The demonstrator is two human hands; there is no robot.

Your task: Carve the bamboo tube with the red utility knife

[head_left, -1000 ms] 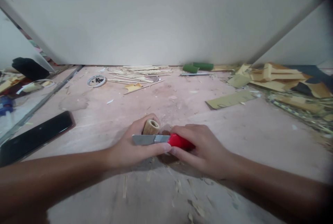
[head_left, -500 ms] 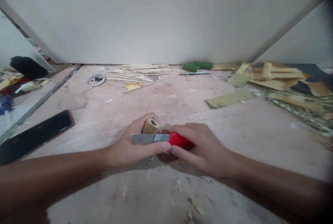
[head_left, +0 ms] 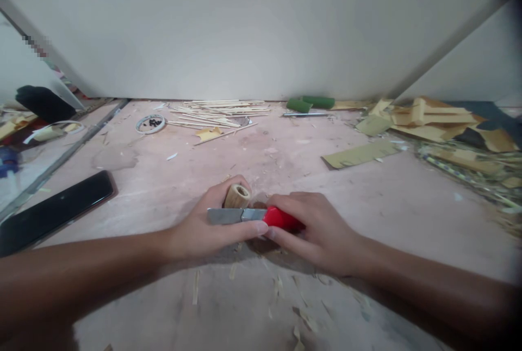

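Observation:
My left hand [head_left: 212,220] is closed around a short hollow piece of bamboo [head_left: 237,196], its open end tilted up. A knife [head_left: 232,216] with a red handle [head_left: 283,218] lies across in front of the bamboo, blade pointing left. My right hand [head_left: 312,226] is wrapped round the red handle. The left thumb lies along the near side of the blade, its tip at the handle's front end. Beneath the hands a brown object [head_left: 263,245] shows only in part, and I cannot make out what it is.
Thin sticks [head_left: 220,114] and a round lid with dark bits [head_left: 150,124] lie at the back. Green tubes [head_left: 310,103] rest by the white panel [head_left: 253,30]. A phone [head_left: 61,209] is left; a brown card strip [head_left: 361,154] and torn cardboard [head_left: 436,117] lie right. Shavings [head_left: 305,318] are scattered in front.
Almost nothing differs. Both hands hold the bamboo and the knife in the same place; the view has shifted very slightly.

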